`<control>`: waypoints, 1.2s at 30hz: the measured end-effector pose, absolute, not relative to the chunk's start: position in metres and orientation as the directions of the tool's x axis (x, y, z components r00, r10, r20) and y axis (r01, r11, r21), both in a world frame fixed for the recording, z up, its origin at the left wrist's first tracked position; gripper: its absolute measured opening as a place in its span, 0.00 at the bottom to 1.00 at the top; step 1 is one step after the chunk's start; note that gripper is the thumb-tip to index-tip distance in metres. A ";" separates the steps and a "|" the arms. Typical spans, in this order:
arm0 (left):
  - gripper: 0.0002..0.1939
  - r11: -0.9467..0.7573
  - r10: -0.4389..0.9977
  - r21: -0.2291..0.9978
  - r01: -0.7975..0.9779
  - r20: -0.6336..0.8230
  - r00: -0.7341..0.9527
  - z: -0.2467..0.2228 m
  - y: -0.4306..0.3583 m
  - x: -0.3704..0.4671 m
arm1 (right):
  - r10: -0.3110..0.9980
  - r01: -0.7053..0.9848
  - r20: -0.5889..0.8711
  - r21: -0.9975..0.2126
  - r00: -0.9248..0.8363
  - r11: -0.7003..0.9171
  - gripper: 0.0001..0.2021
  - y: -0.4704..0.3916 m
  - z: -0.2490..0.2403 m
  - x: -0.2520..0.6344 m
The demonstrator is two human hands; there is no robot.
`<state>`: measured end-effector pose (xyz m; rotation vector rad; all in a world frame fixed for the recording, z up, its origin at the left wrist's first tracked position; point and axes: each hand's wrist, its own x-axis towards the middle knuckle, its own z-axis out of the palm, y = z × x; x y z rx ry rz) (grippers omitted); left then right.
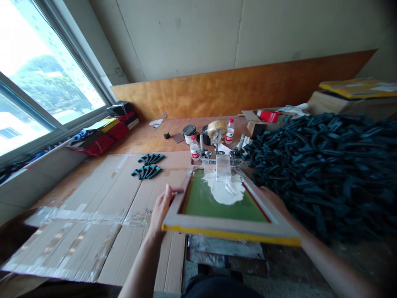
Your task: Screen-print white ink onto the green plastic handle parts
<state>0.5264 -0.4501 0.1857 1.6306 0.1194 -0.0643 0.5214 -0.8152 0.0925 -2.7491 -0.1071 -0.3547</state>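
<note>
**Head view: both hands on the screen-printing frame**

The left hand (161, 209) has its fingers curled round the left rail of the screen frame (229, 229), thumb lying on top of the rail. The right hand (274, 199) lies against the right rail; its fingers are hidden behind the frame, so their grip cannot be told. The frame is tilted, near edge raised above the bench, far edge at a metal hinge clamp (221, 155). Inside the frame, on the green mesh (204, 203), lies a pool of white ink (225, 190) at the far end, with a clear squeegee blade (223, 167) standing in it.

Left of the frame, flattened cardboard (93, 223) carries two small groups of dark teal parts (147, 171). Right of the frame, a large heap of the same parts (325, 169) covers the bench. Beyond the frame stand two small bottles (194, 148) with red caps, a lidded white tub (189, 133), and a roll of tape (216, 128); the contents of the tub cannot be seen.
</note>
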 end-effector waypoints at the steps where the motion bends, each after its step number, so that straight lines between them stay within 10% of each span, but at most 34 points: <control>1: 0.32 -0.098 -0.001 0.975 0.198 -0.199 0.980 0.167 -0.444 0.515 | -0.001 0.105 0.287 -0.354 0.958 -0.929 0.20 -0.823 0.101 0.530; 8: 0.49 -0.170 -0.014 0.949 0.264 -0.270 0.963 0.044 -0.445 0.488 | 0.297 0.345 0.277 -0.148 0.914 -0.927 0.23 -0.746 0.137 0.576; 12: 0.44 -0.196 -0.019 0.942 0.272 -0.281 0.959 0.027 -0.445 0.492 | 0.392 0.402 0.096 -0.128 0.915 -0.907 0.05 -0.719 0.119 0.555; 19: 0.41 -0.184 -0.018 0.932 0.311 -0.320 0.947 0.025 -0.441 0.491 | 0.761 0.767 0.114 -0.171 0.639 -0.618 0.09 -0.746 0.108 0.503; 32: 0.48 -0.097 -0.010 0.934 0.343 -0.345 0.939 0.050 -0.446 0.492 | 0.637 0.673 0.218 -0.227 0.739 -0.704 0.06 -0.740 0.116 0.516; 36: 0.47 -0.042 -0.064 0.938 0.345 -0.347 0.936 0.082 -0.441 0.496 | 0.397 0.441 0.220 -0.211 0.891 -0.873 0.27 -0.737 0.155 0.575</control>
